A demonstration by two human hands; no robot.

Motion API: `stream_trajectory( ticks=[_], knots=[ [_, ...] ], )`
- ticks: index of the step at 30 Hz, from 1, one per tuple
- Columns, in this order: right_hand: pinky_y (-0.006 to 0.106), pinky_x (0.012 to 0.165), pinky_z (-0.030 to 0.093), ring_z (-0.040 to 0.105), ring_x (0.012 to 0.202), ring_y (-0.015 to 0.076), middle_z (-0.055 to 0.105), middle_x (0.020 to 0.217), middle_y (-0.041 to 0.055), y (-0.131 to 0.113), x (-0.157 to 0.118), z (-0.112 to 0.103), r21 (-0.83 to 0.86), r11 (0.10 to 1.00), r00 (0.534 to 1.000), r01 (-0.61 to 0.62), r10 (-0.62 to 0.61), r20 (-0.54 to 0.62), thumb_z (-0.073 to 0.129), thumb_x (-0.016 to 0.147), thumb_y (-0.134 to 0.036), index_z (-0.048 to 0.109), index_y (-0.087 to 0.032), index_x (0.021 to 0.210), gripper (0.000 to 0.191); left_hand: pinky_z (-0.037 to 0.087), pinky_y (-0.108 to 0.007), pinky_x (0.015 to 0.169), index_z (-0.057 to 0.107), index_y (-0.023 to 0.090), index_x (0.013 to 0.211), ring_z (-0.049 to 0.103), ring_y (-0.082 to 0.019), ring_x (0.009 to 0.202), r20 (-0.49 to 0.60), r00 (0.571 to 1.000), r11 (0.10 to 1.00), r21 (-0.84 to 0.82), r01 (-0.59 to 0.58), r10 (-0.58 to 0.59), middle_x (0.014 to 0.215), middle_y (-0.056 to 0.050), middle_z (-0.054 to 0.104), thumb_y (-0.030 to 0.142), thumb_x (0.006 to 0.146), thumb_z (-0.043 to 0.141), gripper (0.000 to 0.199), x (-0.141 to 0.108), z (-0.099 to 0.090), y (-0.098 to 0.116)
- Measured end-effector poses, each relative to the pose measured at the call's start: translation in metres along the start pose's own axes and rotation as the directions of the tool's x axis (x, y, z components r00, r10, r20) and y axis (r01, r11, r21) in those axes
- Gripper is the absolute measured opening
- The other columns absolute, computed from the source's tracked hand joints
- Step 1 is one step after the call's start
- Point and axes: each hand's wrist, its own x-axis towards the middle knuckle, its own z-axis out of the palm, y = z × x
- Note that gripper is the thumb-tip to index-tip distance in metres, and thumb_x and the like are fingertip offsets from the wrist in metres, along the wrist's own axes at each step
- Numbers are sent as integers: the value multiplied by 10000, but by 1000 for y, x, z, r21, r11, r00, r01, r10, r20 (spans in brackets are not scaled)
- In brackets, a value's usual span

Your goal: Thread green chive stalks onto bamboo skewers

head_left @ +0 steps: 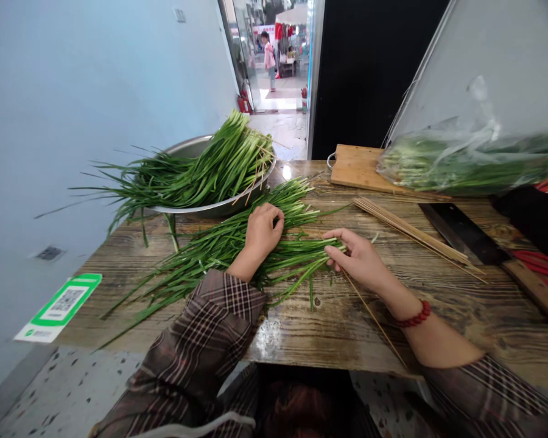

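Observation:
Long green chives (205,249) lie spread across the wooden table (301,334), their pale ends toward the right. My left hand (263,228) rests on the pile with its fingers curled; what they hold, if anything, is hidden. Between the thumb and fingers of my right hand (354,255) are the pale ends of a few chives. A thin stick (374,319) runs from beneath that hand toward the table's front edge. Behind my left hand, a metal bowl (210,211) holds a large heap of chives with several thin sticks on top.
A bundle of sticks (411,231) lies right of my right hand, beside a cleaver (468,234). Farther back are a cutting board (358,167) and a plastic bag of greens (466,161). A green-bordered code card (66,304) sits at the left edge. A person (269,61) is outside.

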Motion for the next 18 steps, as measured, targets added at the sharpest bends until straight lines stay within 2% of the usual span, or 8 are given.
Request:
stream_trajectory(
  ticks=[2,5,7,13,18],
  knots=[
    [227,469,483,600,466,115,661,640,-6,-1,0,0,-1,1000,1000,0,0,-3,593,826,-349,587,-181,1094,316,425,-291,758,574,172,767,541,-161,775,14,1000,993,-114,6,-4,789,-29,591,123,781,523,73,-2,0,7],
    [223,465,476,599,465,116,654,618,-11,-4,-1,0,-5,1000,1000,6,-6,-13,593,821,-341,593,-177,1090,315,407,-245,646,536,171,782,507,-120,643,106,994,947,-315,56,-24,698,9,564,140,795,496,52,-7,2,20],
    [221,459,473,600,464,117,651,615,-12,-6,-1,1,-5,1000,1000,4,-4,-17,596,816,-336,597,-177,1082,310,398,-229,626,526,167,769,498,-109,627,155,988,912,-404,71,-8,673,20,547,144,786,509,34,-10,1,28],
    [223,465,479,612,480,123,653,628,-11,-4,0,1,-10,1000,1000,7,-7,-15,597,817,-327,596,-184,1089,307,391,-211,604,560,153,760,496,-96,618,222,975,868,-484,107,3,661,22,552,153,784,529,39,-13,-4,43],
    [220,463,477,599,469,117,653,628,-9,-3,0,0,-14,1000,1000,10,-10,-8,596,824,-334,595,-182,1090,306,431,-217,633,626,138,895,555,-103,628,234,971,840,-519,160,-40,678,15,613,141,771,559,141,-15,-5,49]
  ],
)
